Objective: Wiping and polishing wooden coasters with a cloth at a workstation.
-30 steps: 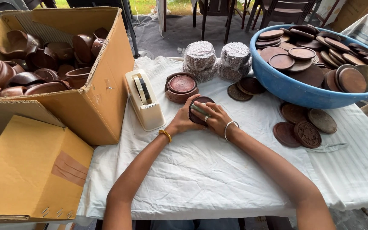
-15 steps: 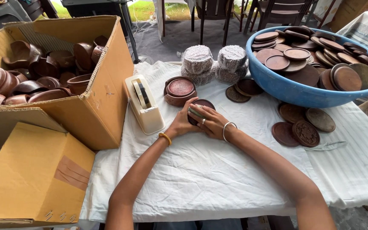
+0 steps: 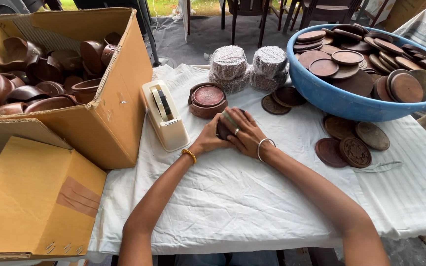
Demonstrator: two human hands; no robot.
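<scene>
Beside the cream tape dispenser (image 3: 164, 116), both hands clamp a dark round wooden box (image 3: 223, 129).
Left hand (image 3: 209, 140) and right hand (image 3: 242, 134) grip together; a slip could knock the lidded brown bowl (image 3: 207, 99) just behind.

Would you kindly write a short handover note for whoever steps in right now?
Left hand and right hand both clasp a small dark round box on the white cloth.
Tape dispenser stands just left of the hands; a lidded brown box behind them.
Done: two wrapped bundles stand behind.
Left: bowls in the cardboard box, lids in the blue tub, loose lids on the right.
</scene>
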